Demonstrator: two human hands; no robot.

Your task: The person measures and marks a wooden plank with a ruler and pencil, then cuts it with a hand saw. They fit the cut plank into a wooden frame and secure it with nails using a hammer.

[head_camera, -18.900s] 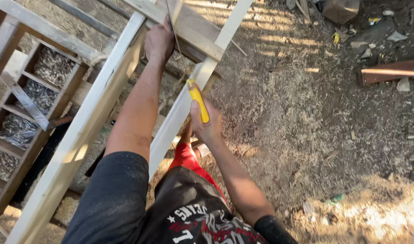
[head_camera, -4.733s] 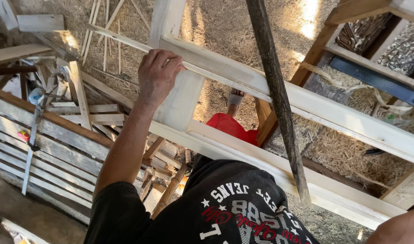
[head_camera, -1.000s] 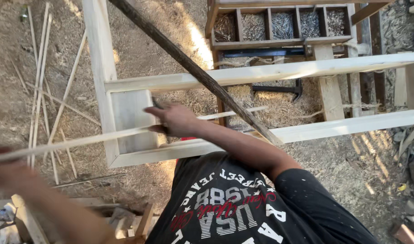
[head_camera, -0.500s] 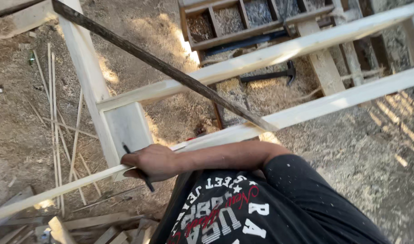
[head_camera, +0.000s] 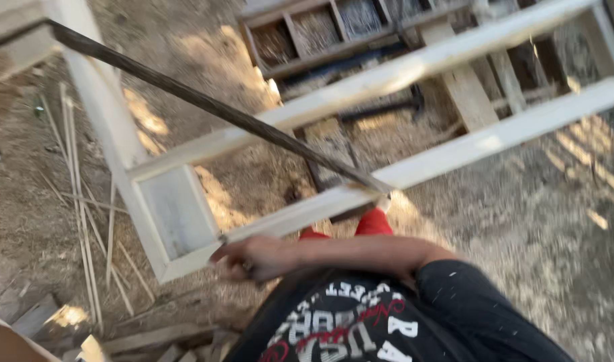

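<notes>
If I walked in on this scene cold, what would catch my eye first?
Probably the big pale wooden frame slanting across the sawdust-strewn ground, with a dark thin rod lying diagonally over it. Next, the person's right hand at the frame's lower rail near a corner panel, reaching across a black printed T-shirt. A wooden compartment tray sits at the top.

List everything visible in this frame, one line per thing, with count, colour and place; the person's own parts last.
wooden frame: one, pale whitish, lying across the middle, with a flat panel at its lower left corner
dark rod: one, blackish, slanting from upper left down to the frame's lower rail
compartment box: one, brown wood, top centre
thin wooden strips: several, pale, on the ground at left
red item: one, under the lower rail
shirt: one, black with print, bottom centre
right hand: at the frame's lower rail; blurred, grip unclear
left hand: not identifiable
</notes>
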